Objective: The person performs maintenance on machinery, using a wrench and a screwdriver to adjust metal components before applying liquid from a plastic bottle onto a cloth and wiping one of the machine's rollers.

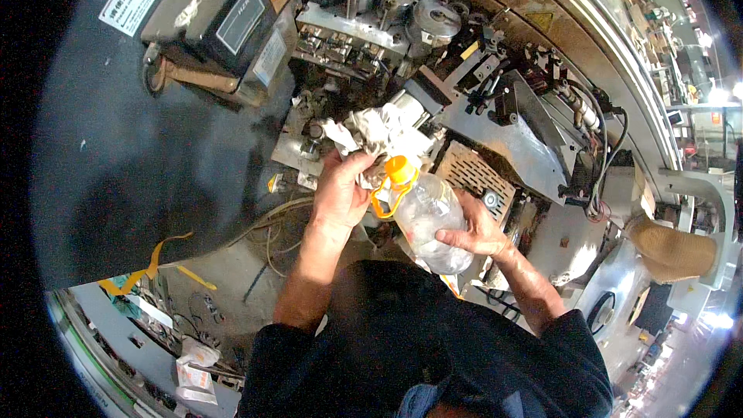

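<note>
My right hand (478, 226) is wrapped round a clear plastic bottle (430, 220), which leans with its top toward the left. An orange cap (400, 169) is on its mouth, and an orange ring handle (385, 200) hangs at the neck. Pinched between the thumb and fingers of my left hand (343, 189) is a crumpled white rag (379, 130), bunched just above the cap. Part of the left fingers is hidden behind the rag. Whatever the bottle contains is hard to make out.
Beyond my hands lies an open machine with a row of metal cylinders (395, 1), a slotted plate (477, 173) and dark cables (602, 162). A dark box-shaped unit (224, 19) stands on the upper left. A tan cloth-like cover (672, 249) hangs at the right.
</note>
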Motion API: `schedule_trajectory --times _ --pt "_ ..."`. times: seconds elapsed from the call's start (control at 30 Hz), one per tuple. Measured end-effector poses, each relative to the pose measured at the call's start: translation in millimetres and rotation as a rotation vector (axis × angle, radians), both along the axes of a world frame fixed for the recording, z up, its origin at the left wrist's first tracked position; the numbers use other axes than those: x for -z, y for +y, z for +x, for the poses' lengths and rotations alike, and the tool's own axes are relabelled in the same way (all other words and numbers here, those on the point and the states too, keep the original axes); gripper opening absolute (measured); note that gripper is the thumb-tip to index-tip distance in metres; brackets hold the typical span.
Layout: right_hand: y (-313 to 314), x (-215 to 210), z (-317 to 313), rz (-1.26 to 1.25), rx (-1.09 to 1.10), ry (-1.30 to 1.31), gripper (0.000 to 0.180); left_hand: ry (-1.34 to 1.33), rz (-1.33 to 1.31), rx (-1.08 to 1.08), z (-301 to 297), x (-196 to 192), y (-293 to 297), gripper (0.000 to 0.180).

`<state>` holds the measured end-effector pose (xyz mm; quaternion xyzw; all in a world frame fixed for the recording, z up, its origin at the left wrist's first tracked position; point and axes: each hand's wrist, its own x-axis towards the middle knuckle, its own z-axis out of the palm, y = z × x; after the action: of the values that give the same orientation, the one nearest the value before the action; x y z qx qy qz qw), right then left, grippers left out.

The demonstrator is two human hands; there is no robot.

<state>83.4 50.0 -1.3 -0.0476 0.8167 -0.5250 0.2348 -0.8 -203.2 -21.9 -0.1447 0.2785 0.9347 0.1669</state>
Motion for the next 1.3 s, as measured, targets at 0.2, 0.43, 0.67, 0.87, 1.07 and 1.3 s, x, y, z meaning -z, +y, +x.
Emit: schedule_trajectory --times 0.2,0.43,0.67,0.87,1.07,1.3 --pt "2.1 -26.3 -8.4 0.047 0.001 -0.060 0.076 -0.039 0.380 0.086 1.1 -4.4 4.4 0.044" --pt "4.9 -32.5 -11.4 0.090 -0.080 -0.082 0.078 -0.055 0.187 -0.011 9.8 15.4 4.6 0.037" --pt "-1.2 -39.6 -11.5 0.012 -0.049 -0.079 0.079 0.054 -0.201 -0.207 -7.0 4.2 -4.5 0.047" --pt "-6.3 -36.3 -16.5 -0.092 -0.077 -0.080 0.080 0.277 -0.413 -0.063 3.7 13.9 -15.4 0.038" --pt "-11.7 -21.6 -9.8 -0.229 -0.054 -0.049 0.079 0.670 -1.014 0.040 6.1 -7.4 -25.2 0.057" --pt "-13.7 -15.4 -6.0 -0.168 -0.097 -0.029 0.084 0.456 -0.018 0.189 20.6 -45.8 -21.2 0.108"
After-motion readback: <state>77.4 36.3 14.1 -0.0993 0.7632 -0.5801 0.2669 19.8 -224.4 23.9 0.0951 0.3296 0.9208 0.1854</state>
